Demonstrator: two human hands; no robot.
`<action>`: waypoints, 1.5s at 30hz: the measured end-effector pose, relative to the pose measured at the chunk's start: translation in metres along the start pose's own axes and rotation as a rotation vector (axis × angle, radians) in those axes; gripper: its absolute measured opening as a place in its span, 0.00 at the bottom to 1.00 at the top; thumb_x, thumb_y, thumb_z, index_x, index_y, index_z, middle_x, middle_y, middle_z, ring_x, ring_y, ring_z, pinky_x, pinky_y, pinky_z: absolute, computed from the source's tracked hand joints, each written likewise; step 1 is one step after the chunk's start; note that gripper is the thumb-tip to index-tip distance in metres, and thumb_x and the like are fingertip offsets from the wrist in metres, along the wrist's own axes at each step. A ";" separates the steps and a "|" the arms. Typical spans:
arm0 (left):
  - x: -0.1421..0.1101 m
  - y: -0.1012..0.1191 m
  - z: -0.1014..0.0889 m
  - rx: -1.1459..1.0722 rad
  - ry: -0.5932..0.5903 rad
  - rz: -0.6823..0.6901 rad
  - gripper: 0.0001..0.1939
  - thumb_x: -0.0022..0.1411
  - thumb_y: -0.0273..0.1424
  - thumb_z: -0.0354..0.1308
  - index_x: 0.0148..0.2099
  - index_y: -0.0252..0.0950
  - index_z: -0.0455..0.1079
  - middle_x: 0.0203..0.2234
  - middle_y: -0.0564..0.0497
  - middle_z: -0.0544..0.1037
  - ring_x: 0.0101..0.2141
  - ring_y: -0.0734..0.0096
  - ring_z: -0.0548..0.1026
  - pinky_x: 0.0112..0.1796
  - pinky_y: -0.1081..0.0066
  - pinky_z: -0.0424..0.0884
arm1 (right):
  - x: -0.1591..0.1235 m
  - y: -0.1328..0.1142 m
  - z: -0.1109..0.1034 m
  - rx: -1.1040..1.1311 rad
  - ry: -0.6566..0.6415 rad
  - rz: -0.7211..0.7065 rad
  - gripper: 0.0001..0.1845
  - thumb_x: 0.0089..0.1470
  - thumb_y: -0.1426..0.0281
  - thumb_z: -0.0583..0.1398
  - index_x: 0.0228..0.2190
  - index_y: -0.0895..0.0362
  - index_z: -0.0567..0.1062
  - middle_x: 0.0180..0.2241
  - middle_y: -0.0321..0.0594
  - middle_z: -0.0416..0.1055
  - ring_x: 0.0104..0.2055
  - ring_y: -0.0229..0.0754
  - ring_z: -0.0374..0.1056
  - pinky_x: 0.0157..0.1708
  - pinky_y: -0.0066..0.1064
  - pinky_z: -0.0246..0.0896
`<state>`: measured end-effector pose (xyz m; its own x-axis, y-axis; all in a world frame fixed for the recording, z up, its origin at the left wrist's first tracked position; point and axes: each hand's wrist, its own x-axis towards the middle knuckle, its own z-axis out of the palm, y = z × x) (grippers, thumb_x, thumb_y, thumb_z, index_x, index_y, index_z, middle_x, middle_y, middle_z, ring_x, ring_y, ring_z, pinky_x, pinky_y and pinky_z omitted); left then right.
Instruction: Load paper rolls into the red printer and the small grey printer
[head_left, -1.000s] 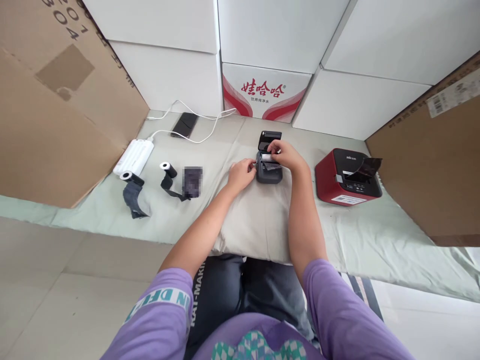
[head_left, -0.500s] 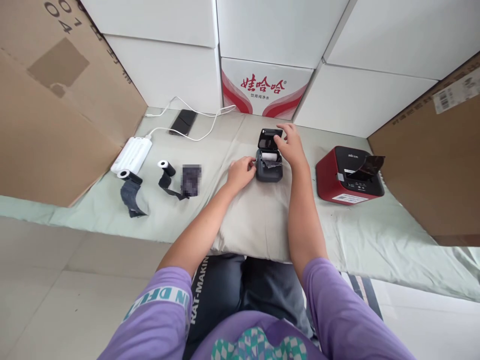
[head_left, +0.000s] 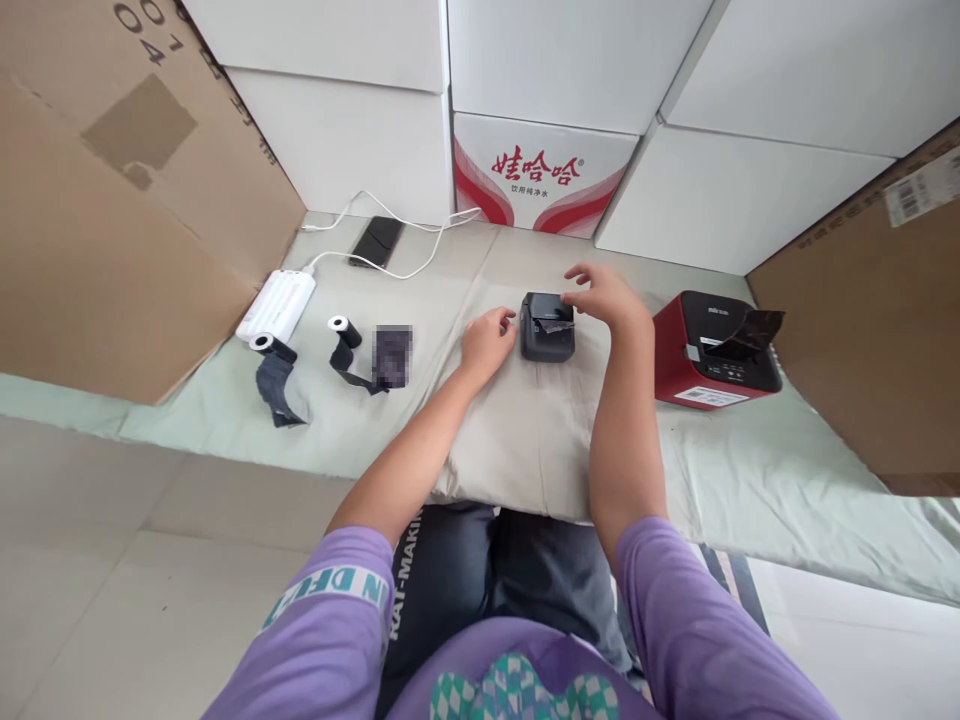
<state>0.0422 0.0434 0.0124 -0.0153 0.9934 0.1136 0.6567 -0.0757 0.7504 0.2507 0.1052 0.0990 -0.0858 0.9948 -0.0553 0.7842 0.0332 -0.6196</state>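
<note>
We've got the small black printer upright mid-counter, between our two hands, lid down over its top. A crumpled dark strip sticks out at the lid's front edge.

Left hand: fingers loosely curled, tips just beside the printer's left side, slight gap. Right hand: fingers spread and bent, thumb by the lid's right rear corner; we can't tell if it touches.

Right of that, well apart from the black printer: red-and-black machine, dark film standing up from its top.

Left side of the cloth-covered counter: two rolls with white ends, the left roll and the right roll, each trailing a dark tail toward our edge. Right roll's tail runs to a pixelated patch; we can't read what's under it. White power bank sits just behind the left roll, white cable plugged into it and looping past the phone. White carton with red lettering stands at the back, brown boxes at either end.
</note>
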 end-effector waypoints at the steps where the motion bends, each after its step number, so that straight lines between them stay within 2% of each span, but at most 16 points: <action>1: 0.001 0.000 -0.001 -0.022 0.022 -0.026 0.17 0.69 0.27 0.53 0.55 0.40 0.78 0.44 0.49 0.85 0.43 0.64 0.81 0.50 0.66 0.72 | 0.001 0.002 0.001 0.022 -0.043 0.055 0.28 0.49 0.71 0.72 0.53 0.55 0.79 0.53 0.50 0.74 0.32 0.39 0.71 0.34 0.35 0.69; 4: 0.002 0.000 -0.002 -0.067 0.055 -0.074 0.17 0.70 0.27 0.52 0.55 0.39 0.78 0.43 0.48 0.85 0.41 0.66 0.81 0.46 0.68 0.72 | 0.002 0.006 0.005 0.123 -0.203 0.176 0.31 0.55 0.70 0.70 0.59 0.54 0.74 0.52 0.49 0.75 0.25 0.34 0.67 0.25 0.32 0.64; 6: 0.002 0.001 -0.003 -0.080 0.061 -0.079 0.17 0.69 0.27 0.53 0.54 0.38 0.78 0.42 0.48 0.85 0.41 0.66 0.81 0.46 0.69 0.72 | 0.001 0.008 0.005 0.187 -0.285 0.184 0.30 0.57 0.69 0.69 0.60 0.52 0.73 0.48 0.45 0.75 0.25 0.33 0.65 0.23 0.30 0.62; 9: 0.002 0.002 -0.003 -0.081 0.055 -0.071 0.16 0.69 0.27 0.53 0.54 0.39 0.78 0.43 0.48 0.86 0.42 0.67 0.81 0.45 0.69 0.72 | -0.002 0.008 0.004 0.227 -0.352 0.183 0.31 0.56 0.68 0.71 0.59 0.48 0.73 0.42 0.39 0.74 0.25 0.32 0.62 0.23 0.28 0.62; 14: 0.001 0.002 -0.001 -0.069 0.048 -0.062 0.16 0.69 0.27 0.53 0.53 0.40 0.78 0.43 0.49 0.86 0.41 0.66 0.81 0.45 0.69 0.72 | 0.000 0.006 0.007 0.210 -0.340 0.225 0.28 0.54 0.68 0.72 0.56 0.47 0.75 0.38 0.37 0.71 0.25 0.33 0.59 0.21 0.26 0.58; 19: 0.001 -0.001 0.000 -0.057 0.031 -0.037 0.17 0.69 0.27 0.53 0.55 0.42 0.78 0.43 0.50 0.86 0.40 0.67 0.81 0.47 0.69 0.72 | 0.006 0.016 0.011 0.264 -0.350 0.187 0.27 0.53 0.65 0.73 0.53 0.46 0.76 0.34 0.36 0.70 0.24 0.32 0.57 0.21 0.26 0.58; 25: 0.002 -0.003 0.001 -0.074 0.028 0.021 0.20 0.68 0.26 0.53 0.56 0.41 0.80 0.43 0.50 0.85 0.39 0.67 0.80 0.48 0.69 0.73 | 0.006 0.015 0.011 0.253 -0.346 0.205 0.29 0.53 0.67 0.73 0.55 0.46 0.76 0.36 0.37 0.70 0.24 0.32 0.57 0.21 0.27 0.57; 30: 0.002 -0.003 0.003 -0.069 0.016 0.062 0.22 0.69 0.26 0.53 0.58 0.42 0.81 0.46 0.50 0.85 0.39 0.67 0.80 0.48 0.69 0.74 | 0.008 0.014 0.012 0.246 -0.350 0.199 0.29 0.53 0.68 0.72 0.56 0.47 0.76 0.34 0.36 0.70 0.24 0.33 0.57 0.20 0.26 0.55; 41: 0.004 -0.005 0.006 -0.027 0.002 0.046 0.21 0.69 0.27 0.54 0.59 0.41 0.81 0.46 0.49 0.86 0.43 0.64 0.82 0.50 0.67 0.74 | 0.001 0.016 0.012 0.390 -0.344 0.182 0.26 0.52 0.73 0.72 0.52 0.49 0.77 0.40 0.37 0.72 0.24 0.30 0.58 0.21 0.25 0.55; 45: 0.004 -0.004 0.005 0.018 -0.018 0.039 0.21 0.69 0.27 0.55 0.58 0.42 0.82 0.46 0.49 0.86 0.45 0.62 0.82 0.52 0.66 0.73 | 0.005 0.016 0.011 0.344 -0.326 0.156 0.27 0.53 0.72 0.71 0.54 0.50 0.76 0.46 0.41 0.74 0.23 0.28 0.58 0.21 0.26 0.58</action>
<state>0.0436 0.0478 0.0065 0.0246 0.9911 0.1307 0.6698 -0.1134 0.7339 0.2563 0.1095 0.0798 -0.2144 0.9014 -0.3763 0.5594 -0.2024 -0.8038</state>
